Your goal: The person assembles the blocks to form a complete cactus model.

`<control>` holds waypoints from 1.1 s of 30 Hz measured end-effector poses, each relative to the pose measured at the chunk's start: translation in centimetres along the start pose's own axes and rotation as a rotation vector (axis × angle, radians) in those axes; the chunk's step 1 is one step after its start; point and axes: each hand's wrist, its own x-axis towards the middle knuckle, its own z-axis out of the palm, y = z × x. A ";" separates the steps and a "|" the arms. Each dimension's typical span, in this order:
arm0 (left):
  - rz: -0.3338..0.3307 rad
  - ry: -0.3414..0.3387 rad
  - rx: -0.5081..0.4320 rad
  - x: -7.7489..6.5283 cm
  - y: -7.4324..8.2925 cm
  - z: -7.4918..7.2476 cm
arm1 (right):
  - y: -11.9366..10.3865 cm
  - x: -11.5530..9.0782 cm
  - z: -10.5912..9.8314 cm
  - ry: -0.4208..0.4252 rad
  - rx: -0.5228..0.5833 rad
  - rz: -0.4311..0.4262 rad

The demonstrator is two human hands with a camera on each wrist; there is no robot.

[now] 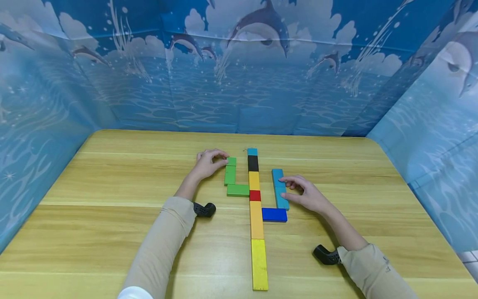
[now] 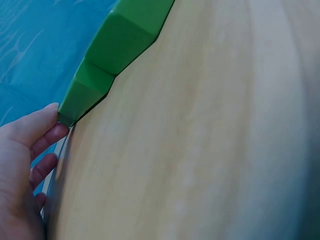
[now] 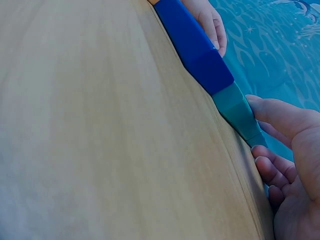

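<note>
My left hand pinches a small green block at its left side. Thumb and finger meet its corner in the left wrist view. Below it on the table lie an upright green block and a crosswise green block. My right hand has its fingers spread along two light blue blocks laid end to end. Fingertips touch the upper light blue block, while the thumb rests at the right edge of the lower light blue block. A dark blue block lies crosswise beneath them.
Down the middle runs a line of blocks: light blue, black, yellow-orange, red, orange and long yellow. The wooden table meets a dolphin-print curtain at its back and sides.
</note>
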 end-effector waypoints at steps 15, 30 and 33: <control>0.013 -0.005 -0.011 0.1 -0.2 0.0 | 0.9 0.1 0.1 0.006 0.018 -0.010; -0.013 0.044 -0.197 -1.1 -0.5 -0.8 | 2.2 0.2 0.4 0.011 0.028 -0.046; -0.028 0.075 -0.185 -1.9 -0.2 -2.0 | 3.7 0.3 0.2 0.019 0.066 -0.048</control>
